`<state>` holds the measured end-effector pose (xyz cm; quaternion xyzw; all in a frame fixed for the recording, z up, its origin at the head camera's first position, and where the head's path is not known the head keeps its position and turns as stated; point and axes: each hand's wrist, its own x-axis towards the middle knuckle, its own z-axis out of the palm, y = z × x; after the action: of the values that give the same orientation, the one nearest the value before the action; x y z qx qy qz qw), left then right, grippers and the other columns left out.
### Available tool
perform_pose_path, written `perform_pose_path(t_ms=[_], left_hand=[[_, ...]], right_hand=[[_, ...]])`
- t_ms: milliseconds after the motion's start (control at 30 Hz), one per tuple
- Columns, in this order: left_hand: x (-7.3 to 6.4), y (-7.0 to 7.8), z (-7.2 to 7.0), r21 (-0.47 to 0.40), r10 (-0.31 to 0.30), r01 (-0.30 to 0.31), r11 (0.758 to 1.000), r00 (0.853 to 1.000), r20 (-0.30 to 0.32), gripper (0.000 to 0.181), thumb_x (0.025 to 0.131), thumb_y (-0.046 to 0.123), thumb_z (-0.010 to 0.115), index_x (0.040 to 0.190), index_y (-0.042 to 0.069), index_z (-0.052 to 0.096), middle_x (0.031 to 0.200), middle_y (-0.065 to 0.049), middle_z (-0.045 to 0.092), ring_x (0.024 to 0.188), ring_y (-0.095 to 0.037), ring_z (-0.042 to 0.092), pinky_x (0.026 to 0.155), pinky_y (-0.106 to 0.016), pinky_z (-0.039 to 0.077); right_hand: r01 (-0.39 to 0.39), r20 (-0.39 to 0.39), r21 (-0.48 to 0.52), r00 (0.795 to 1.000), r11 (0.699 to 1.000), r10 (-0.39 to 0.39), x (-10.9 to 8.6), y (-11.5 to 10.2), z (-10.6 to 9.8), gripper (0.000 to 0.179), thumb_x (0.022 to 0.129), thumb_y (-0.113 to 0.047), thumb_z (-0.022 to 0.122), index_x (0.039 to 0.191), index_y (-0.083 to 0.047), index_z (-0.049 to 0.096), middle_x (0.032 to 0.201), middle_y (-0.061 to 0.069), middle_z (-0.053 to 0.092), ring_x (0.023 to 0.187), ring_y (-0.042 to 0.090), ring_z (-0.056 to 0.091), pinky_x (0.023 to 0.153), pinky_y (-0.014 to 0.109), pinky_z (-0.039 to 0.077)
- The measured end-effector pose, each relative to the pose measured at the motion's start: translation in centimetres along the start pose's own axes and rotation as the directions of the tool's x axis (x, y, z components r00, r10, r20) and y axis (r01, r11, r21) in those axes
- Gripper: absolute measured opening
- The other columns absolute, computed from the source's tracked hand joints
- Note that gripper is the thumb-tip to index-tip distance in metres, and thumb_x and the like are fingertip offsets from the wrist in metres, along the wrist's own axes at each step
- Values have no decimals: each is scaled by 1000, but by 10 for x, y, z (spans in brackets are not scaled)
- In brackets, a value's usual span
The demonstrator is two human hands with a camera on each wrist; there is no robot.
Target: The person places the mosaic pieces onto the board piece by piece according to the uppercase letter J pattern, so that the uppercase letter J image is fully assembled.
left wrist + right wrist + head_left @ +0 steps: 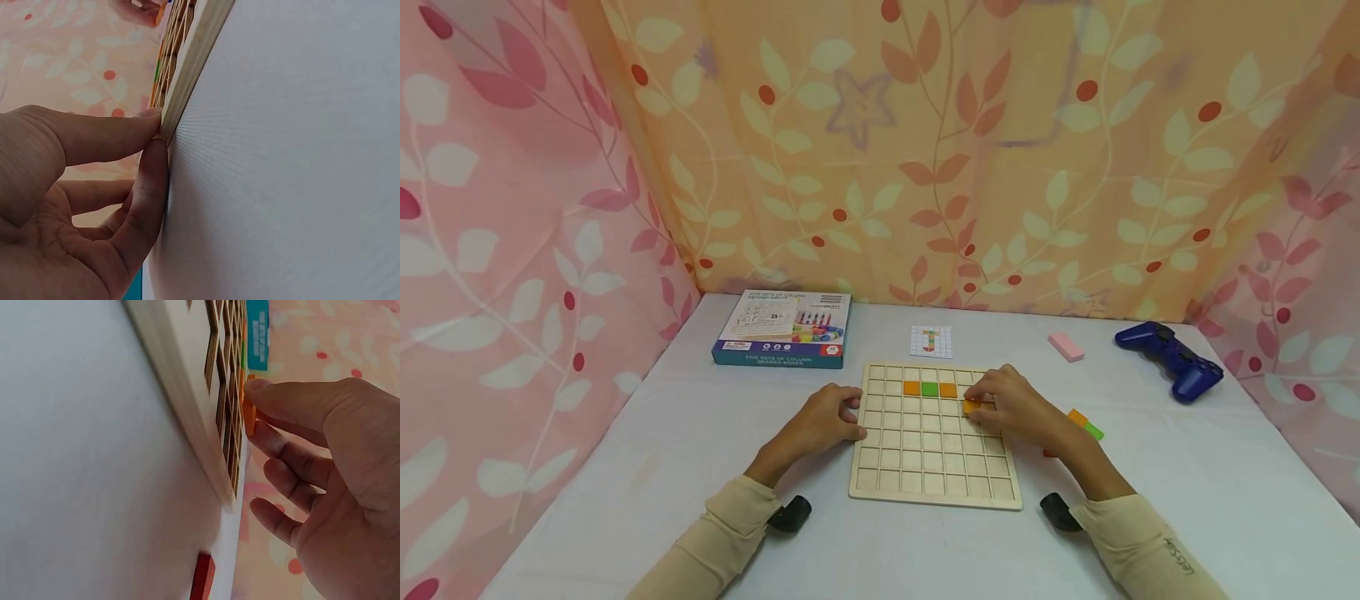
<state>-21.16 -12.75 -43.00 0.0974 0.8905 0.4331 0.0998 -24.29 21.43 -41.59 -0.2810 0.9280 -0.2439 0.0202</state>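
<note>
Table [925,550], white-clothed, with a gridded wooden board [922,461] set nearly square to the person, its near edge facing the forearms; bare cloth borders that edge. Beyond the board's far left corner, a box [781,329] lies with its long axis crosswise. Controller [1171,361] at far right, slanting toward the near right. Left hand [820,419]: thumb and fingertip pinch the board's left edge. Right hand [1015,404]: thumb and forefinger pinch an orange tile, other fingers bent and apart. Card [931,342] just past the far edge. Seated tiles [930,389], orange-green-orange, form a row running left to right. Orange tile [249,409], edge-on in the right wrist view, is at the board's far right part; contact cannot be told.
</note>
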Motion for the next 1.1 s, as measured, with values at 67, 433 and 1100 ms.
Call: perform_pose_path(t_ms=[67, 433, 1100], left_hand=[[0, 0, 0, -2, -3, 3, 1000, 1000, 1, 67, 85, 5, 88, 144, -6, 60, 116, -8, 62, 96, -17, 63, 86, -33, 58], [0, 1, -1, -6, -12, 12, 1000, 1000, 3, 67, 85, 5, 88, 145, -6, 59, 115, -8, 62, 96, -18, 62, 86, -32, 58], [0, 1, 1, 2, -9, 9, 1000, 1000, 0, 67, 85, 5, 88, 145, -6, 59, 115, -8, 62, 96, -17, 62, 86, -32, 57]], right_hand=[[27, 8, -8, 1000, 1000, -27, 7, -4, 4, 22, 93, -17, 80, 112, -7, 81, 107, 3, 74, 101, 23, 50, 87, 39, 41], [98, 43, -46, 994, 994, -96, 28, -22, 16, 21, 92, -17, 79, 111, -8, 81, 106, 1, 73, 100, 22, 52, 89, 41, 41], [111, 41, -41, 993, 993, -109, 40, -35, 24, 25, 92, -17, 83, 115, -7, 81, 111, 4, 73, 99, 21, 50, 87, 38, 42]])
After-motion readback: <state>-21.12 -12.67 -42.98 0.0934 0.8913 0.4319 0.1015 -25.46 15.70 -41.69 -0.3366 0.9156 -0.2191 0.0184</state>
